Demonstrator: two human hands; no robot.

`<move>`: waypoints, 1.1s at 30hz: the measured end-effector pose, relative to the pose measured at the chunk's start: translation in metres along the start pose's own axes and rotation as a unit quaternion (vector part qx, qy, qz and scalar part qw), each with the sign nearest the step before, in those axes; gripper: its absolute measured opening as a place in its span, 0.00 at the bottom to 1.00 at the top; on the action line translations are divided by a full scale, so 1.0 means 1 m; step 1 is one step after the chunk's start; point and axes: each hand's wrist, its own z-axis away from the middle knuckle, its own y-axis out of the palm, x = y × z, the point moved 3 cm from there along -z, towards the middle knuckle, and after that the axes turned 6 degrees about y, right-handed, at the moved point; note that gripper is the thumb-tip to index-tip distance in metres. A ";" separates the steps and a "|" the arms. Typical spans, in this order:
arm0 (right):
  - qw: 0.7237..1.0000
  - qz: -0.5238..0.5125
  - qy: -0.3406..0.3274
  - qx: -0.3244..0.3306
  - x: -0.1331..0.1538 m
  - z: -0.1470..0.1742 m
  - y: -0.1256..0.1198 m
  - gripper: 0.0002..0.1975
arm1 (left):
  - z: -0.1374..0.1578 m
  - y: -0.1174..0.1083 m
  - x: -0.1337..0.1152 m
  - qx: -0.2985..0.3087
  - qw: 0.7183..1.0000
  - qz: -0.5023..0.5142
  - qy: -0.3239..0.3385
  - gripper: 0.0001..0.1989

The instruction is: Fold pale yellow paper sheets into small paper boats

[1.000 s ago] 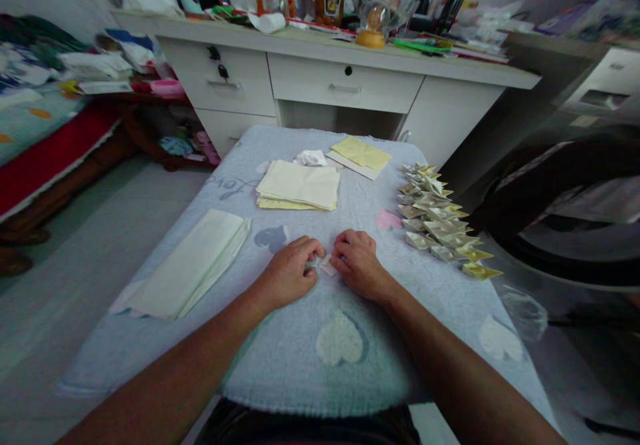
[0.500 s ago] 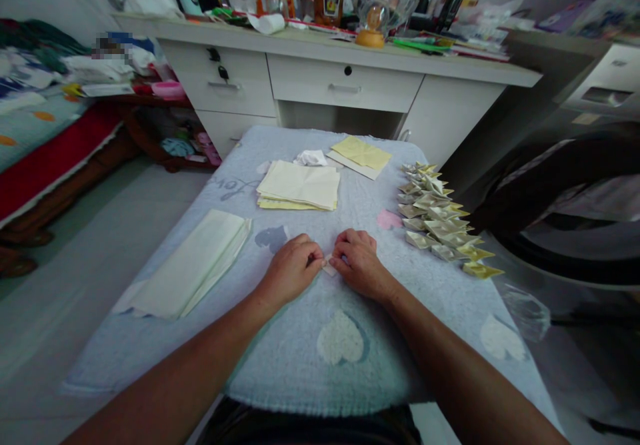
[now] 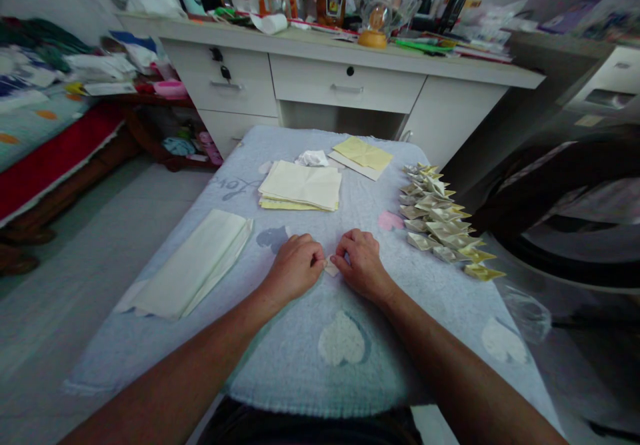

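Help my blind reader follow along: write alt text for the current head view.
Left hand and right hand touch a small paper on a blue cloth. Folded sheets lie to the left, a paper stack beyond, and rows of folded shapes to the right.

The small folded piece (image 3: 331, 267) is matt paper, as is the stack of sheets (image 3: 301, 183), smooth but faintly creased. The folded shapes (image 3: 443, 225) are paper too, sharply creased. Beneath lies a soft, matt, fuzzy cloth (image 3: 345, 381). The drawer (image 3: 305, 75) has a smooth, pale face and a metal-looking handle (image 3: 347, 89). The bag (image 3: 530, 315) looks like thin, clear, shiny plastic; the bed frame (image 3: 95, 158) resembles dark, polished wood.
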 end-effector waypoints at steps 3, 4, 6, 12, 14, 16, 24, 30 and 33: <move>1.000 0.010 -0.002 -0.003 0.001 0.001 0.000 0.05 | 0.000 0.001 0.002 0.005 1.000 -0.012 -0.013 0.05; 1.000 0.011 -0.003 -0.004 0.001 0.001 0.000 0.05 | 0.001 0.001 0.002 0.005 1.000 -0.015 -0.015 0.05; 1.000 0.010 -0.003 -0.005 0.001 0.002 -0.001 0.05 | 0.004 0.001 0.002 -0.002 1.000 -0.018 -0.016 0.04; 1.000 0.003 -0.014 0.005 0.001 0.003 -0.003 0.05 | 0.009 0.003 -0.001 -0.018 0.999 -0.030 -0.033 0.07; 1.000 -0.003 -0.017 0.008 0.002 0.003 -0.004 0.05 | 0.008 0.004 -0.002 -0.017 0.998 -0.034 -0.041 0.07; 1.000 -0.008 -0.022 0.009 0.002 0.004 -0.005 0.05 | 0.007 0.005 -0.002 -0.014 0.998 -0.034 -0.049 0.06; 0.996 -0.048 -0.064 0.029 0.002 0.008 -0.012 0.07 | 0.006 0.000 -0.006 -0.022 0.998 0.020 -0.051 0.04; 0.986 -0.131 -0.094 0.040 -0.003 0.007 -0.016 0.04 | 0.005 -0.003 -0.008 -0.040 0.997 0.070 0.007 0.04; 0.977 -0.188 -0.098 0.017 -0.004 0.007 -0.019 0.04 | 0.005 -0.004 -0.007 -0.055 0.992 0.110 0.033 0.07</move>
